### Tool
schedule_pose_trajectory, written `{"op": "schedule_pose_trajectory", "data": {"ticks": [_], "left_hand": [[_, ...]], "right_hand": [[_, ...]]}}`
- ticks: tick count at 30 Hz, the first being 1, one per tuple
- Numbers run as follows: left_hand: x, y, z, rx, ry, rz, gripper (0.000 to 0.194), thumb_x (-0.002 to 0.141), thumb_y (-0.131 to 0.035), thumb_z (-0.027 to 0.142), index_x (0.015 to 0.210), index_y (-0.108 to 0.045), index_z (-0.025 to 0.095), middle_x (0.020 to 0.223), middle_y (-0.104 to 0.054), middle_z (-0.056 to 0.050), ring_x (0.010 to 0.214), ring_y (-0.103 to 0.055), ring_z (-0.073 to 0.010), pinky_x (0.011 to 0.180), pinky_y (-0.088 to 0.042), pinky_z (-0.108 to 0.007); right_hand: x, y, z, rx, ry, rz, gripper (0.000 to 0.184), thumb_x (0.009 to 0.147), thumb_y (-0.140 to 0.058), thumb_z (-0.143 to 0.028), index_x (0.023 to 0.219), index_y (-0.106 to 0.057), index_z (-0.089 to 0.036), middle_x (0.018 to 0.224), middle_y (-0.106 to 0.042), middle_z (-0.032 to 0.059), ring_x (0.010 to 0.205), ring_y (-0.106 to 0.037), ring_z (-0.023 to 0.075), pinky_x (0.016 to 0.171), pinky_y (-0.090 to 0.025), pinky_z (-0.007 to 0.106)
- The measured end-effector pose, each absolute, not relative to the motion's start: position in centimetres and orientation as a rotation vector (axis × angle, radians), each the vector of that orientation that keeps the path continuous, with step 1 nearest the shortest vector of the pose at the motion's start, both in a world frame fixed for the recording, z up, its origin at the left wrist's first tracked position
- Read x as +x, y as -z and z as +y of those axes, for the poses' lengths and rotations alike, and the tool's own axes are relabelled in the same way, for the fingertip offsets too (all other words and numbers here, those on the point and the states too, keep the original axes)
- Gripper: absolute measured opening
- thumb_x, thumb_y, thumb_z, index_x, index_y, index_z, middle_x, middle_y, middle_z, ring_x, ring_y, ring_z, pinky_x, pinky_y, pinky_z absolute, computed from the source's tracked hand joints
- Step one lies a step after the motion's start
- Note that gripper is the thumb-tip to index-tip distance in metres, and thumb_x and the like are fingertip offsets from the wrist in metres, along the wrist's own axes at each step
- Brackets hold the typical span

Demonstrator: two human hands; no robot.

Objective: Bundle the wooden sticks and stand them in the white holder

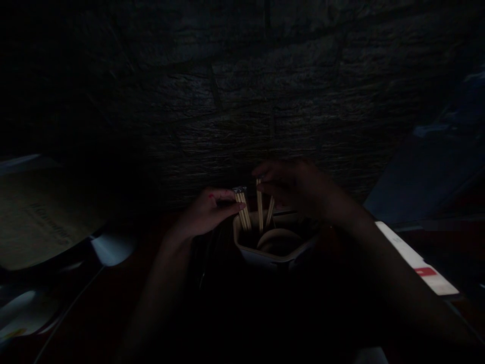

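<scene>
Pale sticks [259,206], seemingly chopsticks, stand between the hands [208,212] [297,184], touching both.

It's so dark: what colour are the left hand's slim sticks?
The slim sticks look pale tan, best in the head view.

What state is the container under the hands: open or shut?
Open: the container shows its dim interior, and sticks reach down into it.

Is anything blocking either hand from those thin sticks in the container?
Nothing visible: the left hand holds a bundle of sticks; the right hand is at the tops of other sticks in the container.
</scene>
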State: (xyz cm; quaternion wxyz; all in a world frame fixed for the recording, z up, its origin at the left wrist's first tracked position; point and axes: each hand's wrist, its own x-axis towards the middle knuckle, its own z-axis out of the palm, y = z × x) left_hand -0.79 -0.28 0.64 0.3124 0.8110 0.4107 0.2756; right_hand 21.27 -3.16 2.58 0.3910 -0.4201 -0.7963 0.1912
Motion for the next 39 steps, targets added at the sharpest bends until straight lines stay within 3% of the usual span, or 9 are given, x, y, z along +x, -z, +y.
{"op": "schedule_pose_trajectory", "data": {"ticks": [6,26,39], "left_hand": [[-0.6,-0.3,0.0,2.149,-0.7,1.086,0.019,0.082,-0.066,0.031,0.088,-0.073,0.014,0.088,-0.075,-0.004,0.083,-0.066,-0.0175,0.072,-0.048,-0.025],[-0.8,-0.1,0.3,2.061,-0.647,1.0,0.02,0.082,-0.064,0.027,0.095,-0.073,0.016,0.095,-0.075,-0.005,0.09,-0.067,-0.0184,0.078,-0.05,-0.027],[-0.7,0.2,0.3,2.023,-0.63,0.918,0.019,0.083,-0.062,0.025,0.093,-0.071,0.012,0.095,-0.074,-0.007,0.088,-0.066,-0.0182,0.079,-0.048,-0.028]], "right_hand": [[20.1,-1.8,-2.7,-1.101,-0.554,-2.169,0.013,0.086,-0.057,-0.016,0.096,-0.065,-0.017,0.079,-0.074,0.0001,0.055,-0.066,0.0099,0.056,-0.046,0.019],[19.2,-1.5,-2.8,-1.111,-0.542,-2.138,0.01,0.088,-0.056,-0.016,0.095,-0.063,-0.018,0.087,-0.074,-0.0003,0.047,-0.063,0.0073,0.054,-0.046,0.02],[19.4,-1.2,-2.6,-1.169,-0.612,-2.154,0.016,0.087,-0.056,-0.018,0.103,-0.059,-0.017,0.096,-0.075,0.0049,0.05,-0.066,0.0088,0.055,-0.048,0.02]]}}
